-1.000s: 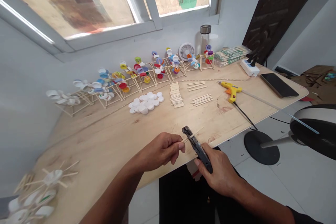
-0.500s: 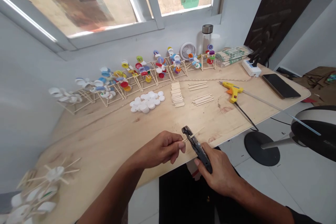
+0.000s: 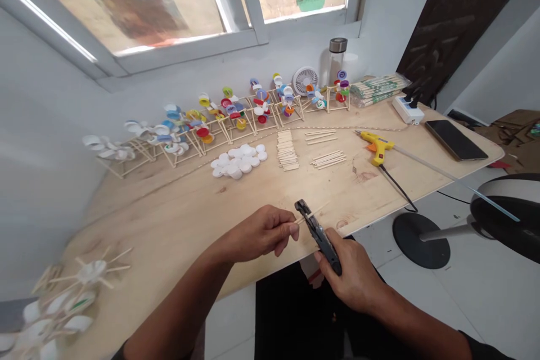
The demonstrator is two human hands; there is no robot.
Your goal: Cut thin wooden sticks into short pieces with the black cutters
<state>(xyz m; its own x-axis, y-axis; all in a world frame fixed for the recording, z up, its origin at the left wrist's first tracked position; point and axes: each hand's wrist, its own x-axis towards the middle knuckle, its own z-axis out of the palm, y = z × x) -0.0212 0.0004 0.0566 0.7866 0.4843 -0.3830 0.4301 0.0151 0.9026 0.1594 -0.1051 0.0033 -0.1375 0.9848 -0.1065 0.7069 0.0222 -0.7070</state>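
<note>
The left hand [image 3: 257,233] is closed, pinching a thin wooden stick [image 3: 310,215] between thumb and fingertips. The right hand [image 3: 350,275] is clenched around the handles of a black plier-type cutter [image 3: 321,239], whose head sits at the stick, just beyond the left fingertips. The stick runs out toward 2 o'clock from the left hand, and the two hands are almost touching.

Two containers stand at the far edge of the wooden table [image 3: 169,208], near the wall. At about 12 o'clock from the hands is a clear glass bottle [image 3: 338,62] with a metal cap; its contents cannot be made out. Just to its right, a clear plastic bag [image 3: 377,90] holds a bundle of paper-sleeved sticks with green printing.

Closer in, at 11 o'clock, lies a heap of white bottle caps [image 3: 237,161], with a stack of cut sticks [image 3: 287,149] beside it. At 1 o'clock, a yellow hot glue gun [image 3: 377,147] lies on the table.
</note>
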